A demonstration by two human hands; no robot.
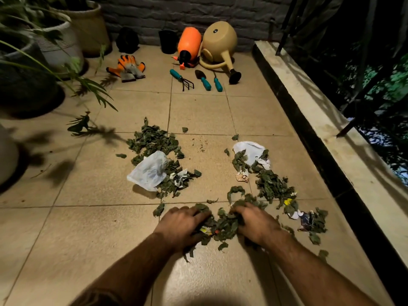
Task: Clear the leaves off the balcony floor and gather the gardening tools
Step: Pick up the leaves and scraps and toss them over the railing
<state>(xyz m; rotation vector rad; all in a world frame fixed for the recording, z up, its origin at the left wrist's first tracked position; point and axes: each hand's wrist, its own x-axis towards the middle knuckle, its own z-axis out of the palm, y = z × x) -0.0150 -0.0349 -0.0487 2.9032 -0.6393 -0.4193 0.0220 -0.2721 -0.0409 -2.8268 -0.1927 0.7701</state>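
Dark green leaves lie scattered on the tiled balcony floor (pixel 92 217). A small leaf pile (pixel 225 226) sits between my hands. My left hand (pixel 181 226) and my right hand (pixel 256 224) press in on it from both sides, fingers curled into the leaves. More leaves lie at the centre left (pixel 154 142) and at the right (pixel 271 186), mixed with a white plastic bag (pixel 150 171), white paper (pixel 251 151) and small wrappers. Far back lie a hand rake (pixel 182 79), a trowel (pixel 203 79), a third teal-handled tool (pixel 217 82) and orange-grey gloves (pixel 129 68).
An orange sprayer (pixel 189 46) and a tan watering can (pixel 218 44) lie tipped by the brick wall, beside a black pot (pixel 168 41). Potted plants (pixel 57 40) line the left side. A raised ledge (pixel 313 120) with railing runs along the right.
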